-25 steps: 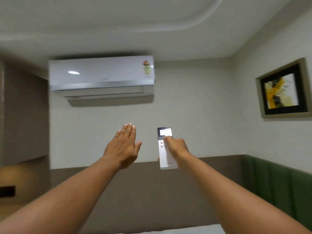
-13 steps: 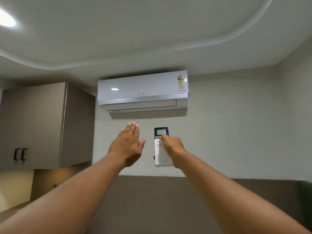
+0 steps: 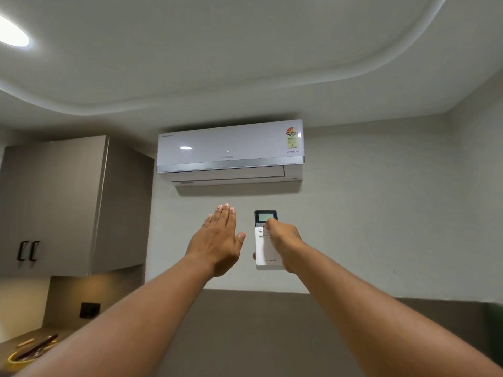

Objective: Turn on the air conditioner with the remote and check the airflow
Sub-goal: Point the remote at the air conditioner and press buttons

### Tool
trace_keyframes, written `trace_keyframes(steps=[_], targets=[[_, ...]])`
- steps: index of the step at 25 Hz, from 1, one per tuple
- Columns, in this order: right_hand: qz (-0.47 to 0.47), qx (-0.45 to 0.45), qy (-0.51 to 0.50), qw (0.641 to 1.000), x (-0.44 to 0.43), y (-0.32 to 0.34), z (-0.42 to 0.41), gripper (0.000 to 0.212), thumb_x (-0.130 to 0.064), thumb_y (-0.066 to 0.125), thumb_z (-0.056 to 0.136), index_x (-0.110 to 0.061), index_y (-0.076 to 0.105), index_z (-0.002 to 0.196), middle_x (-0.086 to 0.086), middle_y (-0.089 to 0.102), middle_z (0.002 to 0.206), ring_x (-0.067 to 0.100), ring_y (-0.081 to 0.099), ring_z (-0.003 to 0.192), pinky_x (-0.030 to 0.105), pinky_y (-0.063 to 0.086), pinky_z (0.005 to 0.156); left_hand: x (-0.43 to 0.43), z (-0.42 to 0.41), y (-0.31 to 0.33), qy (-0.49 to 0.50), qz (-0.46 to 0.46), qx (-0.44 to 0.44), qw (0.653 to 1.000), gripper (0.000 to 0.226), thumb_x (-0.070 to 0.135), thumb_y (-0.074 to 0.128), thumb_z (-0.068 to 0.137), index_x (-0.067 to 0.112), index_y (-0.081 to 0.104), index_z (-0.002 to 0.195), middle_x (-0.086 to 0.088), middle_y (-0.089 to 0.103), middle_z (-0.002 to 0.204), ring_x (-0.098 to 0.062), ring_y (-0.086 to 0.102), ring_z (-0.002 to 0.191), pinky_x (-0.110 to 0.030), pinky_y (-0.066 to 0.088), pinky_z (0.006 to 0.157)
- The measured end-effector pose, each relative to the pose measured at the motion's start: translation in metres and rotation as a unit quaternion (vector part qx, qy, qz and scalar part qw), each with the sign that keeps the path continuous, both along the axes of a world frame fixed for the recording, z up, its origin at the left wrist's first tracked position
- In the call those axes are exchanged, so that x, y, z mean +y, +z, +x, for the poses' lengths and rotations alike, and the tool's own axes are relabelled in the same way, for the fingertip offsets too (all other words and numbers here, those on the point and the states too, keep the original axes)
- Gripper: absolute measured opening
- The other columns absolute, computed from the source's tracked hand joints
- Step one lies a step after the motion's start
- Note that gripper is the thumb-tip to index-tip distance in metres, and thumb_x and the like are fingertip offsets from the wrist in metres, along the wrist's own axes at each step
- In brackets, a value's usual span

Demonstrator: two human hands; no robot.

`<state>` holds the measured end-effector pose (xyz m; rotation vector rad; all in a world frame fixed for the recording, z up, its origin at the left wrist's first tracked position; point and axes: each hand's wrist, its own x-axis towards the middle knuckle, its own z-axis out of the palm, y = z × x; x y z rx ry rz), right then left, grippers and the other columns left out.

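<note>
High on the far wall, just under the ceiling, hangs the white air conditioner [image 3: 230,152], marked LLOYD and INVERTER, with a coloured rating sticker at its upper right corner. Its louvre flap lies nearly flush along the underside; whether air is coming out cannot be told.

Below the unit, both bare arms reach up and forward from the head view. The left hand [image 3: 216,240] is held flat, fingers [image 3: 224,217] straight and pressed together, thumb out to the side, palm turned away toward the wall; its grip is open and holds nothing. Just beside it, the right hand [image 3: 283,244] is wrapped around the white remote [image 3: 265,239], held upright with its small grey screen on top and facing back toward the camera. The thumb lies over the buttons just under that screen; this grip is closed on the remote. The two hands are near each other but do not touch.

To the left, a grey wall cabinet [image 3: 73,205] with two dark handles sits beside the unit. A round ceiling light [image 3: 12,34] glows at the upper left.
</note>
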<state>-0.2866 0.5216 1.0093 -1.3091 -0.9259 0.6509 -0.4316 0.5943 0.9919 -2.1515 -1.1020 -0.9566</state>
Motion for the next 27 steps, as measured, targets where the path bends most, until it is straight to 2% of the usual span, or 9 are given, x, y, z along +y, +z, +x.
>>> trace_keyframes(steps=[4, 12, 27], targets=[[0.002, -0.002, -0.003, 1.0, -0.001, 0.004, -0.004, 0.02, -0.031, 0.052, 0.102, -0.021, 0.055, 0.085, 0.018, 0.078, 0.125, 0.041, 0.077, 0.117, 0.043, 0.061, 0.096, 0.003, 0.002, 0.003, -0.002, 0.002, 0.004, 1.0, 0.068, 0.047, 0.014, 0.099, 0.01, -0.004, 0.153, -0.008, -0.007, 0.162, -0.018, -0.008, 0.148, -0.032, -0.004, 0.116], [0.0, -0.012, -0.002, 1.0, 0.003, 0.006, -0.012, 0.017, -0.031, 0.052, 0.1, -0.02, 0.059, 0.089, 0.019, 0.079, 0.124, 0.044, 0.078, 0.115, 0.049, 0.061, 0.107, 0.01, -0.011, 0.006, 0.004, 0.007, 0.001, 1.0, 0.068, 0.049, 0.012, 0.099, 0.011, -0.005, 0.153, -0.007, -0.007, 0.162, -0.019, -0.008, 0.148, -0.033, -0.003, 0.116], [0.008, -0.017, -0.019, 1.0, -0.003, 0.012, -0.022, 0.016, -0.029, 0.051, 0.098, -0.018, 0.06, 0.089, 0.021, 0.079, 0.125, 0.046, 0.078, 0.115, 0.052, 0.061, 0.109, 0.01, -0.027, 0.011, -0.011, 0.009, -0.005, 1.0, 0.068, 0.047, 0.014, 0.099, 0.009, -0.003, 0.153, -0.008, -0.006, 0.162, -0.019, -0.007, 0.148, -0.033, -0.003, 0.117]])
